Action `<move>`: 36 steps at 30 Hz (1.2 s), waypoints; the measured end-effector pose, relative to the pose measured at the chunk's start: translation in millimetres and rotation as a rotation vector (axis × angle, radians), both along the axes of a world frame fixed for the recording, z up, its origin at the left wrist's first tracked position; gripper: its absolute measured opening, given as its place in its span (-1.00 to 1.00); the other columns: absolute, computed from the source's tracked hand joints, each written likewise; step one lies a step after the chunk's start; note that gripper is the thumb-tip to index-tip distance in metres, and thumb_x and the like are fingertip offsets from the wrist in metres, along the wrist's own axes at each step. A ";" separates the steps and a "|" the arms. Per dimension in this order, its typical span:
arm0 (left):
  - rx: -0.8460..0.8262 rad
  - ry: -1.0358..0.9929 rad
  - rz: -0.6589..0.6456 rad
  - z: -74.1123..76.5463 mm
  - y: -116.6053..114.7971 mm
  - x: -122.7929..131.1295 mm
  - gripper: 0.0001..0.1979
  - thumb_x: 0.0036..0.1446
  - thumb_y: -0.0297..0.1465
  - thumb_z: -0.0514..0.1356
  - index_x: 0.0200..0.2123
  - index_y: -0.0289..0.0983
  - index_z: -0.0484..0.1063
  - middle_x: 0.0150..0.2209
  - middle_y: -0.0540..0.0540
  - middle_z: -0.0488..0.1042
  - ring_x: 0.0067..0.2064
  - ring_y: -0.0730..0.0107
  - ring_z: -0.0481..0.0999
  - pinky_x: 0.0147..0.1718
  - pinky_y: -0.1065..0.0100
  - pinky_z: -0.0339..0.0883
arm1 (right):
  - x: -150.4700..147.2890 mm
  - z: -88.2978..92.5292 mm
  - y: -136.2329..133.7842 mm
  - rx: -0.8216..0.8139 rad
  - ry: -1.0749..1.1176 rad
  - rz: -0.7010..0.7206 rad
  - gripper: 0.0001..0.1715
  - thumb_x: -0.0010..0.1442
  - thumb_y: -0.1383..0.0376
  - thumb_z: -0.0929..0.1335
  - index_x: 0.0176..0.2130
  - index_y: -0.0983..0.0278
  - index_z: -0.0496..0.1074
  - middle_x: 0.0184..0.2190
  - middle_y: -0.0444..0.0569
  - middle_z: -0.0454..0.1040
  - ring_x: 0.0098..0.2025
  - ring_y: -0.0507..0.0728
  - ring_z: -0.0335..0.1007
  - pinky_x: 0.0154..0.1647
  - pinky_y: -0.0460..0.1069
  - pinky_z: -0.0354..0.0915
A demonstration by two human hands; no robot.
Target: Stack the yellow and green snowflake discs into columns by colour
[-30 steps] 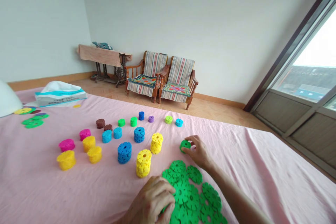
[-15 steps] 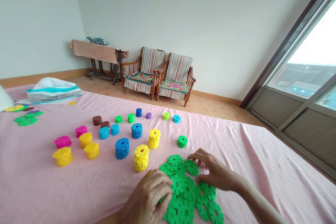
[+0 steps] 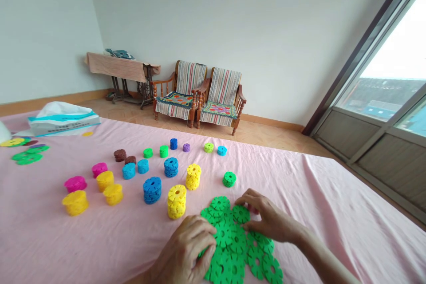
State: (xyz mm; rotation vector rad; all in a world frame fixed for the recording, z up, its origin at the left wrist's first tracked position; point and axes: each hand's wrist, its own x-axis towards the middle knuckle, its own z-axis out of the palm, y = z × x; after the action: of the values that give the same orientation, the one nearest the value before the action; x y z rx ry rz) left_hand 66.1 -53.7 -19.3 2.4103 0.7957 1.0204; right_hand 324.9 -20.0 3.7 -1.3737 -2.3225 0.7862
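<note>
My left hand (image 3: 184, 248) presses against the near left side of a heap of green plastic snowflake discs (image 3: 231, 248), its fingers curled round discs at the edge. My right hand (image 3: 269, 219) lies over the heap's upper right, its fingers spread on one green disc (image 3: 241, 214). A short green stack (image 3: 229, 179) stands just beyond the hands. Further left are a yellow stack (image 3: 176, 202) and a blue stack (image 3: 152, 190). My hands hide part of the heap.
Several more stacks in yellow, blue, pink, brown and green stand on the pink bedsheet (image 3: 83, 248). Loose discs lie at far left (image 3: 27, 156) beside a white bag (image 3: 63, 120). Wooden armchairs (image 3: 199, 97) and a window (image 3: 382, 88) lie beyond the bed.
My right hand has moved back from the short green stack, leaving it standing, and now lies on the heap. The view has tilted and shifted slightly.
</note>
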 end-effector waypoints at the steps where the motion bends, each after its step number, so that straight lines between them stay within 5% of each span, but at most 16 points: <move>1: 0.000 -0.001 0.001 -0.2 0.0 -0.1 -0.84 0.19 -0.57 0.06 -0.35 -0.25 0.40 -0.29 -0.06 0.44 -0.21 0.36 0.40 -0.19 0.33 0.28 | -0.3 -0.2 -0.1 0.003 -0.004 -0.002 -0.57 0.00 0.32 0.44 -0.09 0.17 0.40 -0.20 -0.06 0.35 -0.21 0.09 0.32 -0.18 0.01 0.28; 9: 0.011 -0.011 0.013 -6.3 1.3 0.2 -0.84 0.17 -0.58 0.08 -0.34 -0.25 0.40 -0.29 -0.04 0.45 -0.20 0.37 0.40 -0.18 0.34 0.26 | -1.3 -0.9 4.6 0.058 0.037 -0.059 -0.60 -0.03 0.41 0.40 -0.14 0.19 0.38 -0.26 -0.11 0.39 -0.24 0.07 0.33 -0.26 -0.03 0.27; 18: 0.015 -0.011 0.015 -8.9 4.1 -1.0 -0.85 0.15 -0.58 0.09 -0.37 -0.25 0.41 -0.30 -0.05 0.46 -0.21 0.36 0.42 -0.18 0.33 0.28 | -13.5 -31.7 68.0 0.268 0.208 -0.417 -0.68 0.01 0.25 0.39 -0.19 0.27 0.37 -0.24 -0.03 0.39 -0.33 0.07 0.38 -0.34 -0.01 0.30; 36: 0.043 -0.023 0.051 -12.5 -0.8 -0.3 -0.85 0.13 -0.60 0.11 -0.37 -0.25 0.40 -0.28 -0.05 0.47 -0.21 0.36 0.41 -0.18 0.33 0.30 | -24.0 -42.1 83.1 0.205 0.207 -0.398 -0.66 -0.06 0.27 0.42 -0.23 0.29 0.40 -0.23 -0.02 0.36 -0.30 0.10 0.41 -0.28 0.02 0.32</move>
State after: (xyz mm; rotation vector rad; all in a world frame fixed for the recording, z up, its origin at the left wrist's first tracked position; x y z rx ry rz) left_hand 65.8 -54.5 -31.8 2.4207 0.8401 1.0933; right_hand 300.9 63.1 -38.4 -1.5125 -1.8329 0.5240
